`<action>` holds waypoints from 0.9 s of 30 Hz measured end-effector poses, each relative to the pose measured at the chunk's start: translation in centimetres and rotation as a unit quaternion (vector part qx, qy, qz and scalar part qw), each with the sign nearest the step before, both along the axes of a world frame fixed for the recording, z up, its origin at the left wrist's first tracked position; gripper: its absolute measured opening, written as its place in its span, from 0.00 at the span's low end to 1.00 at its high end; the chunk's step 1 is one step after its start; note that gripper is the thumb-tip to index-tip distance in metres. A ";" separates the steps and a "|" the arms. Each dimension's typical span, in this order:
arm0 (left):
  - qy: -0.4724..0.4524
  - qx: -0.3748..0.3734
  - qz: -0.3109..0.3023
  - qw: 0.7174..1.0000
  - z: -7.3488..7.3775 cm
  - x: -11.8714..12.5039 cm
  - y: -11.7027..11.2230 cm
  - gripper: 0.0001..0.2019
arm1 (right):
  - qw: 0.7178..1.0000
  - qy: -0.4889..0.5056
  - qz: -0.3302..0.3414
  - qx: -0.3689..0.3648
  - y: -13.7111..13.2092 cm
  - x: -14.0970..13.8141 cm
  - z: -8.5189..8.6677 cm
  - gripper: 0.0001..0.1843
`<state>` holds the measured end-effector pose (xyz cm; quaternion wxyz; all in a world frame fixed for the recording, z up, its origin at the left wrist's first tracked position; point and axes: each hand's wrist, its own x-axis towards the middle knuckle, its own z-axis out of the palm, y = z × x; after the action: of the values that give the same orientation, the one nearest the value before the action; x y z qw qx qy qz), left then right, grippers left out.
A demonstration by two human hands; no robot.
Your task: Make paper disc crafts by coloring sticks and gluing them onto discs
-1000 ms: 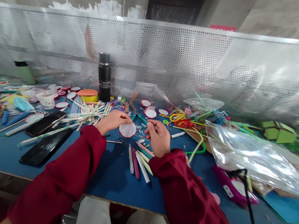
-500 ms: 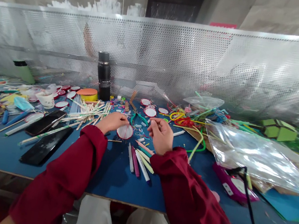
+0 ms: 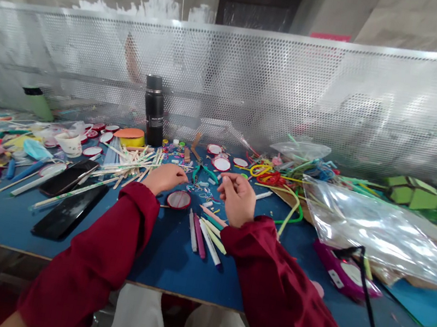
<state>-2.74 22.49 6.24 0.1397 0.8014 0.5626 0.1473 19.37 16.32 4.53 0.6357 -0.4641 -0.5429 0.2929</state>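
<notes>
My left hand (image 3: 166, 178) is closed in a pinch above the table, and whatever is between its fingertips is too fine to make out. Just below it is a small round drum-like disc (image 3: 178, 200) with a red rim and a pale face, tilted; I cannot tell if it hangs or rests. My right hand (image 3: 236, 198) is half curled, thumb and forefinger together near a tiny pale bit that I cannot name. Between the hands lie teal-handled pliers (image 3: 205, 173) and loose thread (image 3: 199, 190). Nearer me several markers (image 3: 209, 242) lie fanned out.
A black bottle (image 3: 154, 112) stands by the perforated metal screen (image 3: 232, 77). Wooden sticks (image 3: 129, 166) and two black phones (image 3: 68, 210) lie left. On the right are plastic sheeting (image 3: 374, 229), a purple device (image 3: 344, 274) with a black cable, and tangled coloured tubes (image 3: 282, 179).
The disc has dropped slightly lower and turned, its face now darker and flatter to my view. Both hands keep nearly the same pose. The whole view has shifted a little.
</notes>
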 end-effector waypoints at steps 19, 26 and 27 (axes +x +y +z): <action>0.080 -0.061 -0.056 0.993 -0.6 0.3 -0.7 0.17 | 1.000 -0.029 0.008 -0.008 -0.2 -0.3 0.0 0.17; 0.090 -0.015 -0.047 0.995 0.4 0.1 -1.2 0.14 | 1.000 -0.024 0.012 -0.009 -0.3 -0.3 0.1 0.15; 0.077 0.001 -0.041 0.996 1.0 -0.3 -1.5 0.14 | 1.000 -0.024 0.010 -0.010 -0.3 -0.3 0.1 0.15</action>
<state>-3.04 20.98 7.26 0.1008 0.8329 0.5383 0.0798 19.08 16.01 4.62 0.6149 -0.4715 -0.5597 0.2938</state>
